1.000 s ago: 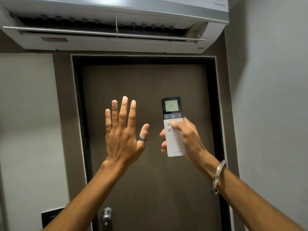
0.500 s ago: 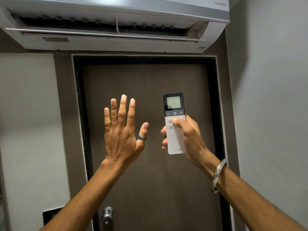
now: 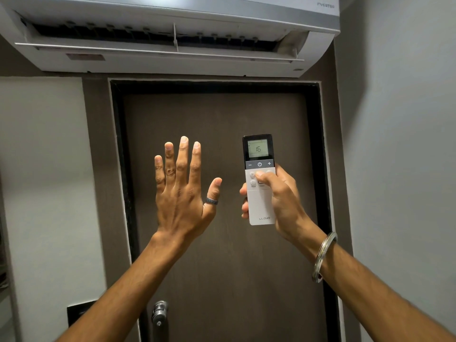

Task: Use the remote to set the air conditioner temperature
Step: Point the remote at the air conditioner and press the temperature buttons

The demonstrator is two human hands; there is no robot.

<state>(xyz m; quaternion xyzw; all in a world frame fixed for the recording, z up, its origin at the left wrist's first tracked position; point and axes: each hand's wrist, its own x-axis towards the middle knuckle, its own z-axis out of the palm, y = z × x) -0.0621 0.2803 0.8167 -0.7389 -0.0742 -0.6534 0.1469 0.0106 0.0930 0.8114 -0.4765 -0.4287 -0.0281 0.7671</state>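
Observation:
A white remote (image 3: 261,206) with a dark top and a lit screen reading 16 stands upright in my right hand (image 3: 281,201). My thumb lies across its upper white buttons, just below the minus, power and plus row. My left hand (image 3: 182,191) is raised beside it, palm away from me, fingers spread, holding nothing; a dark ring sits on its thumb. The white air conditioner (image 3: 172,38) hangs on the wall above both hands, its flap open.
A dark brown door (image 3: 222,255) in a black frame fills the wall behind my hands, with a metal handle (image 3: 159,314) low down. Grey walls (image 3: 399,169) close in on the right and the left. A metal bangle (image 3: 323,255) circles my right wrist.
The remote's screen went from 24 to 16. My right hand lifted the remote a little. My left hand stayed raised and open.

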